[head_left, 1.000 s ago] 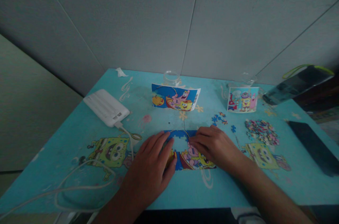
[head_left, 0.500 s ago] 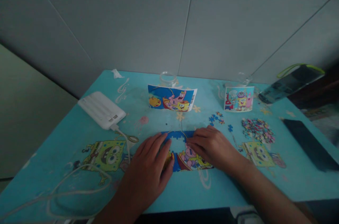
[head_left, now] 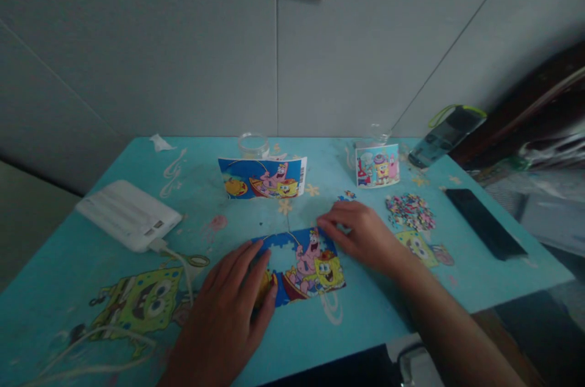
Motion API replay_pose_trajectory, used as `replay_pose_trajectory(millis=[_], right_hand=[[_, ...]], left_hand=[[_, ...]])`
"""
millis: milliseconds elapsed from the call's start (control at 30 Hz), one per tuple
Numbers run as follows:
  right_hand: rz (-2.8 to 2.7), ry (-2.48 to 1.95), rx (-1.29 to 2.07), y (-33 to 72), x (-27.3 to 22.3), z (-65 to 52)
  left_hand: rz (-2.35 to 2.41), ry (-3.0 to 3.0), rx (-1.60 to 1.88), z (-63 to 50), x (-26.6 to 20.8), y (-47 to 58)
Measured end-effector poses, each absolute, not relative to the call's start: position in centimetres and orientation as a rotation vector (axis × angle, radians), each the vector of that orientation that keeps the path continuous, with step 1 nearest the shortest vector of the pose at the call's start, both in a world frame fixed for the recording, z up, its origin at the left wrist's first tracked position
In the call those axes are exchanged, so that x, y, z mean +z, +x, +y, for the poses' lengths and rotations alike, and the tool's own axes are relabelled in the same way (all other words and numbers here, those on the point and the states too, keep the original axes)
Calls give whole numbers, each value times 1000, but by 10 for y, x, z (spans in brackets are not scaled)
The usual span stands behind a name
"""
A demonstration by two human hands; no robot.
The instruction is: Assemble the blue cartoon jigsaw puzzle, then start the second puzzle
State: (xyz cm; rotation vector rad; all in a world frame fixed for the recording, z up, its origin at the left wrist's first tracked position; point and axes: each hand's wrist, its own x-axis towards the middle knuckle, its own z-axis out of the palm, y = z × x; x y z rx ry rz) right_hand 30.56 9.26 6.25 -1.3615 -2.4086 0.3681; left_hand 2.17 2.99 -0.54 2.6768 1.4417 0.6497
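Note:
A partly assembled jigsaw puzzle (head_left: pixel 315 265) with cartoon figures lies flat on the table, with a gap in its upper middle. My left hand (head_left: pixel 233 295) rests over the puzzle's left part, fingers stretched out and covering some of it. At the upper right corner, my right hand (head_left: pixel 361 228) has its thumb and fingers drawn together; whatever may be between the fingertips is hidden. Beyond the right hand lie a few loose puzzle pieces (head_left: pixel 348 195), partly covered. Behind the puzzle stands a picture card (head_left: pixel 262 178) showing the same scene.
A white power bank (head_left: pixel 130 213) with a cable (head_left: pixel 185 274) is on the left. To the right are a pile of puzzle pieces (head_left: pixel 411 211), a second card (head_left: pixel 377 166), a dark phone-like slab (head_left: pixel 484 222) and a tilted bottle (head_left: pixel 445 134). A clear round container (head_left: pixel 253 144) stands behind.
My right hand has moved from the puzzle's middle to its upper right corner, uncovering the pink and yellow figures. My left hand stays on the left part. The whole view has shifted.

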Motion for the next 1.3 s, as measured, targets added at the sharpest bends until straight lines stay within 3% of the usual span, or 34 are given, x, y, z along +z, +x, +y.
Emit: replay_pose_trajectory(millis=[200, 533, 1300], right_hand=[[-1738, -1961, 164, 381, 66, 115], [-2099, -1944, 398, 377, 44, 118], [-2030, -1984, 569, 385, 36, 126]], left_hand=[[1449, 2696, 629, 29, -3, 22], [1456, 2681, 623, 28, -2, 23], [1460, 2671, 617, 28, 0, 24]])
